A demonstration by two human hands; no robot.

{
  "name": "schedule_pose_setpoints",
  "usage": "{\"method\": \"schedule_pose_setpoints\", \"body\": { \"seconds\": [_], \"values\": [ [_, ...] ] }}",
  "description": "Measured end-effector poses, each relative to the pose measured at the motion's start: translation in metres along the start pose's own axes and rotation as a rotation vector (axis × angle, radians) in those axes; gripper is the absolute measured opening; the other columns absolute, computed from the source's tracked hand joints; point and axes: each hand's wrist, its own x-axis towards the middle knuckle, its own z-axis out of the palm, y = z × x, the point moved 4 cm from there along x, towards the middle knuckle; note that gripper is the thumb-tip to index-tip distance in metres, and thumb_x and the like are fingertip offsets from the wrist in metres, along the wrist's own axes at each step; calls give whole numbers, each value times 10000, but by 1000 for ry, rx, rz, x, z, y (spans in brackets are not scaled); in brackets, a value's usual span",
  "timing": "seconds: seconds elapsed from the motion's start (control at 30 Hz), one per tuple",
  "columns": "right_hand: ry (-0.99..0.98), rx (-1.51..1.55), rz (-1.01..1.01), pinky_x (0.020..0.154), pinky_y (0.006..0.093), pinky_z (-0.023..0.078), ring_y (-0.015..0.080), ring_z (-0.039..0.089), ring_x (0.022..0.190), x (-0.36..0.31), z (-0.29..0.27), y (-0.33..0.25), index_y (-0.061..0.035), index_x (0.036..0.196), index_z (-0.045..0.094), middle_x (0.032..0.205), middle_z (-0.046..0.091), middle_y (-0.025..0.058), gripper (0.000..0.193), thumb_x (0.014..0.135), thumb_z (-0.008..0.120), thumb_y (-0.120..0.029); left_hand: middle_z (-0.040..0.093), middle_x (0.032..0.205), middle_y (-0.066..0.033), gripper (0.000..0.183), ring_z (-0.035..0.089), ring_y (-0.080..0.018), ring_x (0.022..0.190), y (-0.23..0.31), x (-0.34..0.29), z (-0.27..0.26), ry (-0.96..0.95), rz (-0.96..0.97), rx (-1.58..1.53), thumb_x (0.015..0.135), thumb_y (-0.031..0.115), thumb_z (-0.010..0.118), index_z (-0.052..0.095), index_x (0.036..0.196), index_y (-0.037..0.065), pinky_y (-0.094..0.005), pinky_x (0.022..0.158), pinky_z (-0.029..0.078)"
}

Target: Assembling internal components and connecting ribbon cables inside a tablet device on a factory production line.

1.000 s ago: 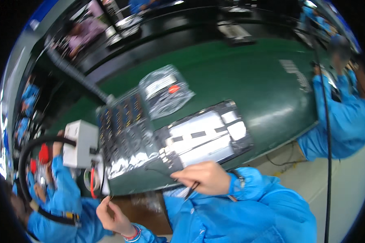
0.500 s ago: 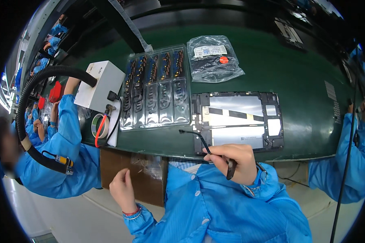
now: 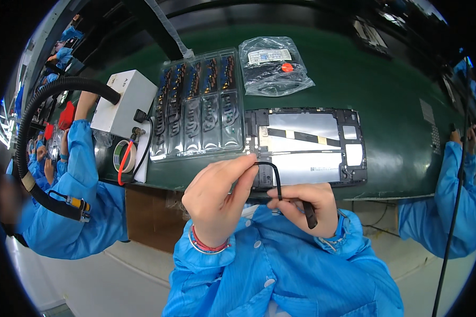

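A thin black cable [image 3: 277, 177] arches between my two hands just over the near edge of the green bench. My left hand [image 3: 214, 198] pinches its far end between thumb and fingertips. Closed around the other end is my right hand [image 3: 317, 206], with a dark elongated block [image 3: 309, 214] sticking out below its fingers. Whether block and cable are joined is hidden by the fingers. Beyond both hands lies an opened tablet housing [image 3: 301, 140], with a silver plate, black frame and striped tape strips; the left fingertips overlap its near left corner in view.
Left of the housing sits a clear tray [image 3: 195, 153] of small dark parts. A plastic bag [image 3: 277, 79] lies behind. Farther left are a white box [image 3: 122, 105], a black hose [image 3: 24, 137] and a tape roll [image 3: 122, 157]. Co-workers in blue sleeves [image 3: 82, 153] flank me; below is a cardboard box [image 3: 148, 222].
My left hand has come up and right from over the cardboard box and taken hold of the cable's free end. The cable now bends over between both hands. The whole view has shifted slightly.
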Motion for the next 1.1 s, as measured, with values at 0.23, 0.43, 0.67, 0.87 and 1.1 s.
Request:
{"method": "schedule_pose_setpoints", "body": {
  "seconds": [0.23,0.43,0.67,0.87,1.1],
  "values": [
    [220,-79,-105,498,203,397,83,502,598,22,-3,-16,-42,1005,646,881,643,75,337,681,738,-37,663,809,-122,219,658,-243,721,9,-3,8,-25,30,-61,684,-76,660,651,888,4,-284,620,520],
    [299,-129,-221,543,249,473,180,617,674,31,8,-22,-17,874,671,797,645,110,193,687,718,-1,672,848,-133,218,667,-245,739,9,-7,9,124,-9,-168,662,-101,649,640,866,-24,-289,663,537],
    [341,-245,-288,610,302,520,248,653,719,31,17,-28,9,871,662,789,647,144,203,674,708,28,672,859,-165,203,673,-254,754,6,-8,5,262,50,-41,637,-104,655,631,820,-20,-288,679,540],
    [306,-250,-307,599,298,517,250,648,698,28,18,-29,8,879,663,772,644,148,207,678,696,45,673,862,-162,195,674,-258,754,-2,-12,-4,211,10,-58,644,-102,640,632,820,-18,-293,682,538],
    [389,-262,-313,554,244,464,187,616,678,22,-9,-34,6,880,659,784,645,123,185,705,656,67,557,1197,-156,83,542,-325,1062,-83,56,5,30,115,424,685,34,655,651,768,40,-383,905,424]
  ]
}}
